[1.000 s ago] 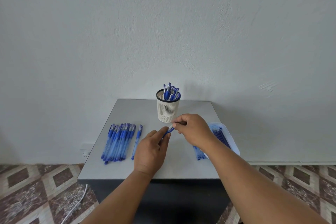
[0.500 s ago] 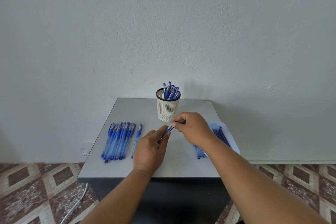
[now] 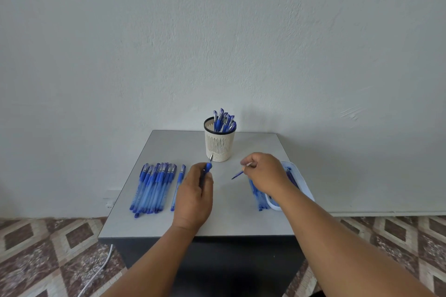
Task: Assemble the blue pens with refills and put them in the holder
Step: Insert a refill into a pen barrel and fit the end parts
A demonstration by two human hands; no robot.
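Left hand (image 3: 193, 196) grips a pen (image 3: 207, 170), tip toward the holder (image 3: 219, 146); right hand (image 3: 264, 172) fingers pinch a refill (image 3: 237, 175) above the tabletop (image 3: 236, 214).

Single head-worn wide-angle view, facing forward and down, table (image 3: 169, 219) near, wall (image 3: 217, 31) just behind it
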